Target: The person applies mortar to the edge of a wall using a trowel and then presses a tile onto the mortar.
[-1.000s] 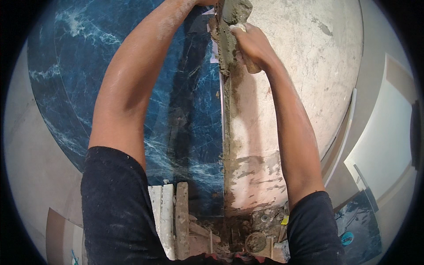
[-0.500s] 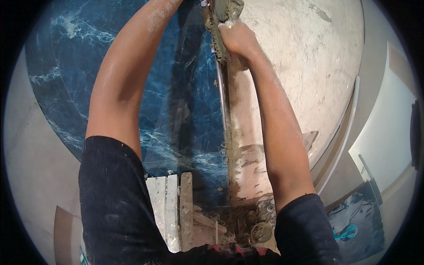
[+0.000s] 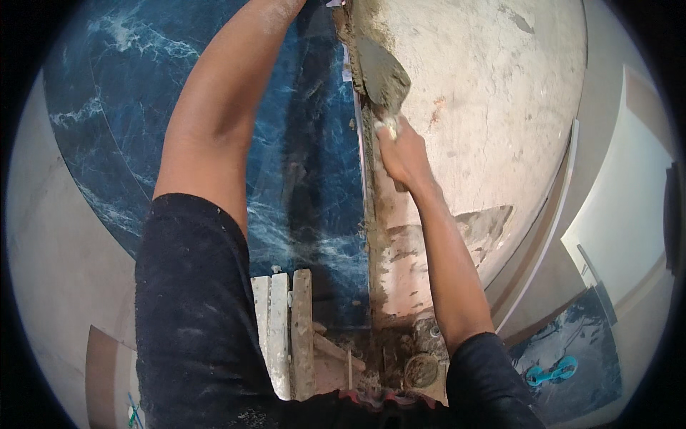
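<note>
My right hand is closed around the handle of a pointed trowel whose blade is smeared with grey mortar. The blade's left edge lies against the narrow gap between a dark blue marbled slab and a rough pale wall. Wet mortar fills the upper part of that gap and clings along the slab's edge. My left arm reaches up across the slab, and its hand is beyond the top of the picture. A bit of pale spacer or tape shows at the slab's edge.
At the bottom stand pale boards and a brown wooden batten. Close by is a round container of mortar. To the lower right, a turquoise suction lifter rests on another dark marbled slab.
My right hand has drawn down along the joint with the trowel, so the blade now shows more fully. My left arm has shifted slightly right.
</note>
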### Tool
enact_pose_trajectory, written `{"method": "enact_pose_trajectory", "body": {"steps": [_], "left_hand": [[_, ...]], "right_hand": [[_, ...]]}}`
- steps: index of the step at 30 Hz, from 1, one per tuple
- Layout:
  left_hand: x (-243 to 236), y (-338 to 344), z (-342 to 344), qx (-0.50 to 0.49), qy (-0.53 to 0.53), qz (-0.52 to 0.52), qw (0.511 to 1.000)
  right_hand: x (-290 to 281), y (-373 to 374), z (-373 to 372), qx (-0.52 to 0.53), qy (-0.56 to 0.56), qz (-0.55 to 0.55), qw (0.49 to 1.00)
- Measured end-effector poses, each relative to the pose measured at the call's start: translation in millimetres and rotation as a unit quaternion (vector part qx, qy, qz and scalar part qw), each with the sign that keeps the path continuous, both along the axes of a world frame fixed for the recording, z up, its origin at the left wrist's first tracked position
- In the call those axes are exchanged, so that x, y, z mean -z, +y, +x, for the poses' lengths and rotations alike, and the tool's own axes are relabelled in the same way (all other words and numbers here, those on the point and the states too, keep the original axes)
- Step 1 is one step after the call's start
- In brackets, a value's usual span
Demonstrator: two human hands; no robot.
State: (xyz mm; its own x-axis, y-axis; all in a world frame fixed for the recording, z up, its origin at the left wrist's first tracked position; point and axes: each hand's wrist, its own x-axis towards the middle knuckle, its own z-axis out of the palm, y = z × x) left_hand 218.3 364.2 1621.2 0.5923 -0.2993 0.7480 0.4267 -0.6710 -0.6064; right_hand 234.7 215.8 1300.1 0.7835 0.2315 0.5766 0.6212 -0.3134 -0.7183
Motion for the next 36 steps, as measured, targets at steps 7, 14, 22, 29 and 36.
{"method": "enact_pose_trajectory", "body": {"steps": [7, 14, 22, 29, 36], "left_hand": [[7.4, -12.3, -3.7, 0.049, 0.026, -0.019, 0.998], [7.0, -33.8, -0.5, 0.011, 0.053, 0.028, 0.998], [-5.1, -4.5, 7.8, -0.031, 0.034, 0.025, 0.999], [0.1, -14.5, 7.0, -0.045, 0.014, 0.042, 0.998], [2.5, -12.3, 5.4, -0.004, 0.023, 0.028, 0.999]], "right_hand": [[17.1, -8.3, 3.8, 0.007, -0.055, 0.037, 0.998], [17.3, 2.4, 7.8, 0.046, -0.01, -0.013, 0.999], [15.4, 23.8, -14.9, 0.031, 0.01, -0.02, 0.999], [44.2, 11.6, -6.9, 0.032, 0.048, -0.042, 0.997], [84.7, -1.4, -11.7, 0.041, 0.008, -0.023, 0.999]]}}
